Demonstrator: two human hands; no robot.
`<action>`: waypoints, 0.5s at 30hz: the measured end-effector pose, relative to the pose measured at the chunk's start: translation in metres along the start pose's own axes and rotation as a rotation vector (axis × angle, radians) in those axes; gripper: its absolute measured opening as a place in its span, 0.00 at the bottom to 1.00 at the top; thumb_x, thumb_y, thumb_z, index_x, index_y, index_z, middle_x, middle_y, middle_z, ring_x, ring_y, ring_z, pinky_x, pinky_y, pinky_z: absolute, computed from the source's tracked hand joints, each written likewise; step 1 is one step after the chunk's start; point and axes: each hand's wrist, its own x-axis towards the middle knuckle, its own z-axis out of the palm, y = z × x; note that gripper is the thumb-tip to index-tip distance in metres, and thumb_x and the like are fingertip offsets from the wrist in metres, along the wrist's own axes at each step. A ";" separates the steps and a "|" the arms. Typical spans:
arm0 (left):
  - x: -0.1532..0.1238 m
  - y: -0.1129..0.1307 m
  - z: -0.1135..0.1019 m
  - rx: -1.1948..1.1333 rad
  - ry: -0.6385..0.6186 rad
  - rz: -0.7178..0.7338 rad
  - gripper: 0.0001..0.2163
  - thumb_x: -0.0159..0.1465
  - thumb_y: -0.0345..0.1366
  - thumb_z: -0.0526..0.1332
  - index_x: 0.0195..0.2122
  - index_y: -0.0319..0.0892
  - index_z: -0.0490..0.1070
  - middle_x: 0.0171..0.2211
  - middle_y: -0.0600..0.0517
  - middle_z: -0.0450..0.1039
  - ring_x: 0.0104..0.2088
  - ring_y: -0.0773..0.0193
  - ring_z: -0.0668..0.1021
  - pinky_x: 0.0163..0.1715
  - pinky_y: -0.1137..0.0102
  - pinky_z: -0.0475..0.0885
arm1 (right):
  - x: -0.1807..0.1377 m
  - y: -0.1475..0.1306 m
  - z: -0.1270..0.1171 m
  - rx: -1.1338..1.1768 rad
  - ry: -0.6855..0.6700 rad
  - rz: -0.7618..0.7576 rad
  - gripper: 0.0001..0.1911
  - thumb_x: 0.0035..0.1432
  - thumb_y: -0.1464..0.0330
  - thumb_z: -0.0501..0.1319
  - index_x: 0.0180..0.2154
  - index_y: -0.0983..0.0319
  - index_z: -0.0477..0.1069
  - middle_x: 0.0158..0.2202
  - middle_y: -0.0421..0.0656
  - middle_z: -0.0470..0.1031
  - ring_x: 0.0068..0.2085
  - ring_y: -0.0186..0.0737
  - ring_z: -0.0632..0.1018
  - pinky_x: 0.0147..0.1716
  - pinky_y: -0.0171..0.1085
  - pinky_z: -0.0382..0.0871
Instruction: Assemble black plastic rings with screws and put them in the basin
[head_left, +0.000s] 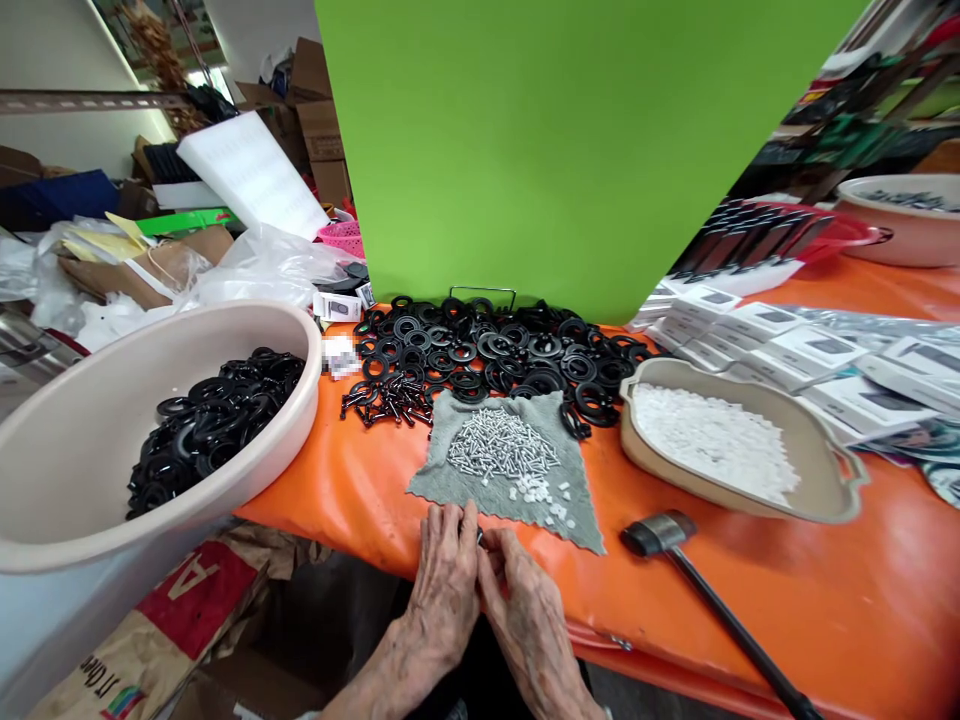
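My left hand (444,580) and my right hand (523,592) meet at the table's front edge, fingers bent and pressed together. A small dark piece (480,536) shows between their fingertips; the fingers hide most of it, so its kind is unclear. Just beyond lies a grey-green cloth (442,462) bearing a heap of small silver metal pins or screws (501,446). Several little white plastic pieces (534,488) lie on its near right part. Behind the cloth spreads a pile of black rings (517,345), with small dark screw-like parts (394,398) at its left.
A large beige basin (300,420) at the left holds more black parts. Right of the cloth stands a tan tray (825,480) of white pieces. A hammer (720,600) lies on the orange tabletop (885,590). White boxes (787,345) are stacked behind; a green panel (555,150) rises at the back.
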 end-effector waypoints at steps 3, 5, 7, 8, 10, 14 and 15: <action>0.000 -0.002 -0.009 -0.050 -0.078 0.027 0.29 0.59 0.25 0.51 0.64 0.34 0.53 0.60 0.34 0.59 0.62 0.39 0.59 0.56 0.42 0.59 | -0.002 0.000 0.002 -0.022 -0.001 -0.019 0.12 0.61 0.65 0.48 0.35 0.61 0.67 0.28 0.49 0.79 0.26 0.46 0.80 0.23 0.41 0.76; 0.000 -0.004 -0.015 -0.091 -0.114 0.044 0.30 0.59 0.25 0.51 0.65 0.34 0.51 0.59 0.34 0.61 0.62 0.40 0.60 0.57 0.42 0.58 | -0.002 -0.001 0.001 -0.037 -0.003 -0.025 0.11 0.61 0.64 0.48 0.35 0.61 0.67 0.28 0.49 0.79 0.26 0.46 0.80 0.23 0.40 0.75; 0.000 -0.005 -0.022 -0.132 -0.137 0.057 0.32 0.58 0.25 0.51 0.65 0.34 0.49 0.60 0.34 0.59 0.62 0.40 0.59 0.57 0.42 0.59 | -0.002 -0.002 0.000 -0.055 -0.007 -0.028 0.11 0.62 0.65 0.47 0.35 0.60 0.66 0.28 0.49 0.79 0.27 0.45 0.81 0.23 0.39 0.75; -0.001 -0.005 -0.026 -0.155 -0.142 0.064 0.32 0.57 0.24 0.51 0.65 0.34 0.49 0.61 0.34 0.57 0.63 0.40 0.58 0.57 0.43 0.59 | -0.001 -0.003 -0.001 -0.064 -0.013 -0.030 0.11 0.62 0.65 0.47 0.35 0.60 0.66 0.29 0.48 0.79 0.27 0.44 0.81 0.23 0.38 0.75; 0.000 -0.005 -0.036 -0.215 -0.143 0.088 0.32 0.56 0.23 0.52 0.64 0.36 0.50 0.61 0.35 0.56 0.63 0.41 0.57 0.58 0.43 0.59 | 0.000 -0.004 -0.003 -0.084 -0.025 -0.035 0.10 0.62 0.67 0.47 0.34 0.59 0.65 0.27 0.45 0.79 0.26 0.43 0.81 0.22 0.37 0.74; 0.004 -0.004 -0.053 -0.430 -0.067 0.060 0.23 0.56 0.22 0.52 0.53 0.40 0.61 0.49 0.43 0.66 0.53 0.55 0.69 0.55 0.55 0.67 | 0.002 -0.006 -0.002 -0.137 -0.038 -0.037 0.10 0.64 0.66 0.47 0.32 0.58 0.64 0.24 0.42 0.77 0.23 0.43 0.80 0.17 0.36 0.71; 0.006 -0.003 -0.055 -0.462 -0.026 0.024 0.19 0.57 0.22 0.52 0.49 0.41 0.63 0.46 0.45 0.67 0.49 0.57 0.71 0.52 0.58 0.69 | 0.002 -0.006 -0.001 -0.152 -0.036 -0.039 0.10 0.64 0.66 0.47 0.32 0.58 0.63 0.23 0.43 0.76 0.23 0.43 0.79 0.17 0.37 0.71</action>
